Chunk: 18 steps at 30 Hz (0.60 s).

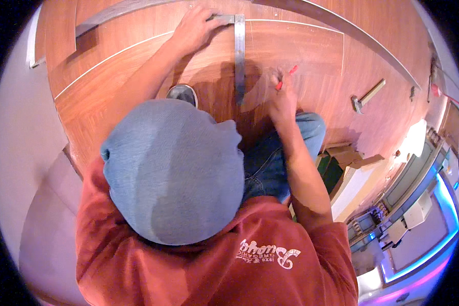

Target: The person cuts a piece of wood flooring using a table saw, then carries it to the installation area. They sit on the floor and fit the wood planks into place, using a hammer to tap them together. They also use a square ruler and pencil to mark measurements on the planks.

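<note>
My left hand [195, 31] is at the far side of the floor, its fingers closed on the short arm of a metal try square [240, 51]. The square's long blade lies across a wood-look plank [296, 43] and points toward me. To the right of the blade, my right hand [283, 97] grips a slim red pen [292, 70], which sticks out on both sides of the fingers. Its tip is too small to make out. Pale light edges frame the plank at its far and right sides.
A hammer [371, 96] with a wooden handle lies on the floor to the right. Nearer stands an open cardboard box [359, 176]. Long raised strips [341, 25] curve along the far side. My shoe [183, 94] rests left of the square; equipment [413, 214] with blue light stands lower right.
</note>
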Each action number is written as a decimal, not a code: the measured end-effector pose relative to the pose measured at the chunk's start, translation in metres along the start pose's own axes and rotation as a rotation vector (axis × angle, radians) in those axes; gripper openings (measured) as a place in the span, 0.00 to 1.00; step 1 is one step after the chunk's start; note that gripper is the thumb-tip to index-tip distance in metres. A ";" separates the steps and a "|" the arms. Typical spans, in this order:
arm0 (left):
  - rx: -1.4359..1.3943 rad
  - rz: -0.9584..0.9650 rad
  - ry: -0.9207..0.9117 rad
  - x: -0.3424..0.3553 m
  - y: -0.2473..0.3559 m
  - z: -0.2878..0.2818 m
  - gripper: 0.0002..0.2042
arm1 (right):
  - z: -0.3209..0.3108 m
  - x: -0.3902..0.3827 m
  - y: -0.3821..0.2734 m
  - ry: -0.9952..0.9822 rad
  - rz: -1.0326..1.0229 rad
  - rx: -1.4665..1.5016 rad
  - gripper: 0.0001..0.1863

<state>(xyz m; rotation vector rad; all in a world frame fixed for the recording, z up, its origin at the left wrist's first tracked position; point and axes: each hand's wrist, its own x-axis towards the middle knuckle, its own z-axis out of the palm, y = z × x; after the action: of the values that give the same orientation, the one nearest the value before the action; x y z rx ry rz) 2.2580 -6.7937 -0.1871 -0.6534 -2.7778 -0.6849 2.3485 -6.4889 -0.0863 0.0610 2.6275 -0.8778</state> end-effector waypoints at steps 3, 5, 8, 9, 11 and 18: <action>-0.013 0.068 0.089 -0.027 0.038 -0.044 0.20 | 0.022 -0.005 -0.026 -0.129 0.021 0.161 0.35; -0.091 0.098 0.075 -0.036 0.066 -0.048 0.18 | 0.051 -0.014 -0.018 -0.052 -0.016 0.088 0.35; -0.365 -0.169 -0.078 -0.038 0.084 -0.070 0.15 | 0.062 -0.026 -0.023 0.053 0.028 0.162 0.32; -0.468 -0.326 -0.166 -0.035 0.084 -0.078 0.16 | 0.057 -0.028 -0.025 0.106 0.042 0.204 0.31; -0.319 -0.398 -0.069 -0.025 0.050 -0.079 0.19 | 0.050 -0.032 -0.001 0.348 -0.057 0.244 0.28; 0.082 -0.408 -0.454 -0.012 -0.011 -0.015 0.29 | -0.117 -0.094 -0.032 0.556 0.324 1.180 0.13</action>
<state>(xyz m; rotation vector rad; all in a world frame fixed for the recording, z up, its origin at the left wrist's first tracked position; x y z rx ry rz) 2.2649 -6.8144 -0.1818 -0.2431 -3.3910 -0.5370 2.3927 -6.4384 0.0519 1.1043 1.9729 -2.3532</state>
